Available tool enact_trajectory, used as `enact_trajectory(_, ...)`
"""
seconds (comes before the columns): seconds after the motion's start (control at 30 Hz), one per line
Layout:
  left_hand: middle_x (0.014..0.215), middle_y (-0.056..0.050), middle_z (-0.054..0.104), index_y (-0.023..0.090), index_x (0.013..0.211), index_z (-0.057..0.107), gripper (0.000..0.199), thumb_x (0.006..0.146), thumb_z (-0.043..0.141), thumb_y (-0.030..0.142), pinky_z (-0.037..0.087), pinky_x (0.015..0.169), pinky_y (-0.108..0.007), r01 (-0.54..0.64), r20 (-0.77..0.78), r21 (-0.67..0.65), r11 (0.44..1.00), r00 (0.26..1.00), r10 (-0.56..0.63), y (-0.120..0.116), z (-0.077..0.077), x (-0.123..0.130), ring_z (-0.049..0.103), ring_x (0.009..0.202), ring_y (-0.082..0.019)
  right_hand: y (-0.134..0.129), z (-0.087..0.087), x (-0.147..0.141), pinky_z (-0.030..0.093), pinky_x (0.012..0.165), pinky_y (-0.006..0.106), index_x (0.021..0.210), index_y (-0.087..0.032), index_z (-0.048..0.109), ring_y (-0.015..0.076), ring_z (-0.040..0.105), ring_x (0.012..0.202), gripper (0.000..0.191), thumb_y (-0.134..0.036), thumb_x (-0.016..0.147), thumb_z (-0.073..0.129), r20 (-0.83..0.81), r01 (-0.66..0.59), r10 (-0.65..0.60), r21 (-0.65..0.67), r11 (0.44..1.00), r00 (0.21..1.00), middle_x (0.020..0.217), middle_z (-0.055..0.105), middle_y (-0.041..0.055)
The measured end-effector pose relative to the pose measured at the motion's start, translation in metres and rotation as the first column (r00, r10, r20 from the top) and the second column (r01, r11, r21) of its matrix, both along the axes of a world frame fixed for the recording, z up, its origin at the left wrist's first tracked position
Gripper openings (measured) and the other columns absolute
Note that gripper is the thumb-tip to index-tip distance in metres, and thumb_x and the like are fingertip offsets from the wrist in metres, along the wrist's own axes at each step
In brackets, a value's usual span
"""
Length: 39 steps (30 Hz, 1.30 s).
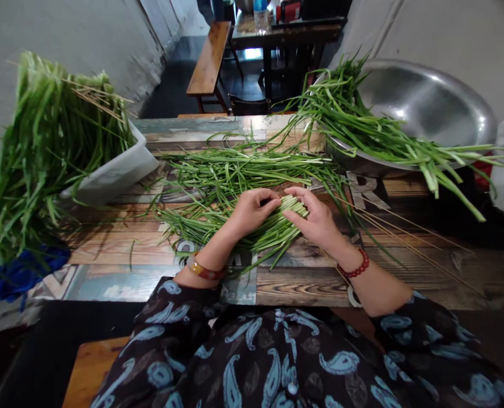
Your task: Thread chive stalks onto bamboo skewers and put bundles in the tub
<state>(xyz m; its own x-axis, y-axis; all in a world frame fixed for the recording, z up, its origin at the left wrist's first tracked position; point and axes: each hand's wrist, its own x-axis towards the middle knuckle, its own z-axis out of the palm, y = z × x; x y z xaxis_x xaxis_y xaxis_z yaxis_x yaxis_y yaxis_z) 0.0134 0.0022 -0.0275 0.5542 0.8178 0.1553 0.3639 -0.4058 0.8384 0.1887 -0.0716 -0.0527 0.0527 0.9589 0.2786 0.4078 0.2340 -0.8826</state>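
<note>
A bunch of green chives lies on the wood-patterned table, its pale cut ends pointing right. My left hand curls over the top of this bunch, thumb and fingers drawn together near the pale ends. Around those ends from the right is my right hand, thumb below and fingers above. The two hands nearly meet. More loose chives are spread just behind them. Thin bamboo sticks lie on the table to the right of my right hand.
A white container with skewered chives stands at left, beside a blue cloth. At right, a large metal bowl holds more chives. A bench and another table are beyond.
</note>
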Motion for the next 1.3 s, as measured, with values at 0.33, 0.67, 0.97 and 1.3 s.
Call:
enact_trajectory(0.33, 0.064, 0.003, 0.056, 0.015, 0.072, 0.064, 0.025, 0.08, 0.067, 0.039, 0.036, 0.057, -0.021, -0.206, 0.257, -0.258, 0.944, 0.927, 0.273, 0.022, 0.0, -0.02, 0.045, 0.059, -0.008, 0.002, 0.005, 0.019, 0.047, 0.047, 0.023, 0.111, -0.015, 0.068, 0.0129, 0.062, 0.051, 0.035, -0.038, 0.085, 0.064, -0.14, -0.182, 0.147, -0.279, 0.943, 0.979, 0.066, 0.066, -0.0009)
enact_trajectory(0.67, 0.107, -0.012, 0.075, 0.015, 0.103, 0.075, 0.055, 0.059, 0.09, 0.045, 0.049, 0.098, -0.035, 0.282, 0.202, -0.373, 0.884, 0.955, -0.219, 0.043, 0.05, -0.029, 0.069, 0.106, -0.025, 0.004, 0.023, 0.021, 0.051, 0.068, 0.029, 0.083, -0.02, 0.076, 0.0174, 0.069, 0.068, 0.02, -0.027, 0.091, 0.059, 0.101, 0.014, -0.035, 0.201, 0.98, 0.994, 0.075, 0.075, 0.0022)
enact_trajectory(0.97, 0.073, -0.003, 0.073, 0.011, 0.08, 0.075, 0.036, 0.067, 0.088, 0.042, 0.054, 0.068, -0.024, 0.224, 0.31, -0.401, 0.888, 0.946, -0.098, 0.025, 0.115, -0.011, 0.067, 0.065, -0.013, 0.015, 0.089, 0.021, 0.053, 0.078, 0.035, 0.086, -0.019, 0.073, 0.0219, 0.071, 0.083, 0.02, -0.023, 0.096, 0.056, 0.273, -0.001, -0.158, 0.503, 0.864, 0.949, 0.089, 0.077, 0.007)
enact_trajectory(1.3, 0.089, -0.01, 0.076, 0.013, 0.096, 0.074, 0.054, 0.071, 0.079, 0.06, 0.057, 0.081, -0.03, 0.287, 0.67, -0.284, 0.915, 0.742, -0.025, 0.007, 0.17, -0.045, 0.073, 0.094, -0.024, 0.024, 0.207, 0.022, 0.05, 0.075, 0.035, 0.085, -0.018, 0.073, 0.021, 0.068, 0.08, 0.023, -0.025, 0.098, 0.055, 0.501, -0.232, -0.167, 0.639, 0.733, 0.849, 0.085, 0.074, 0.0076)
